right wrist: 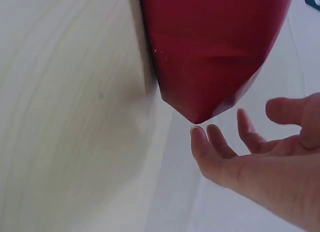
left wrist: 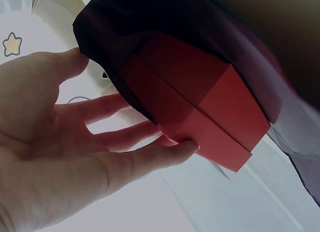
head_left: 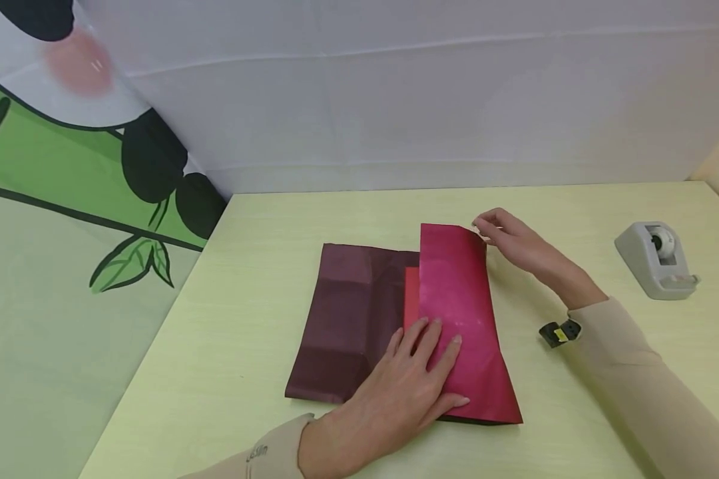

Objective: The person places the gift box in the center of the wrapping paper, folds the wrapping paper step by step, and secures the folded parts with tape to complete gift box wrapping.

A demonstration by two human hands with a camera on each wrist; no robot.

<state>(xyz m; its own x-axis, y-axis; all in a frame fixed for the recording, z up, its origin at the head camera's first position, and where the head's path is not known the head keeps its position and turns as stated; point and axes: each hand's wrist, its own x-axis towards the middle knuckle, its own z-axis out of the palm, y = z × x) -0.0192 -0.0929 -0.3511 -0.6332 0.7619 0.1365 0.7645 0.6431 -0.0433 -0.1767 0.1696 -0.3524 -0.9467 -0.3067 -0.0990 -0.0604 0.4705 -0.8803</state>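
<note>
The outspread left hand (head_left: 398,382) likely steadies paper (head_left: 463,299) over the red box (left wrist: 215,101); the empty right hand (head_left: 518,247) hovers toward the worktop's far edge (head_left: 359,192).

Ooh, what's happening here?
Someone is handling a sheet of paper, pink outside and dark inside, folded partly over a red box. The left hand touches its pink side; the right hand is by its far right corner. A tape dispenser stands off to the right, and neither hand is on it.
</note>
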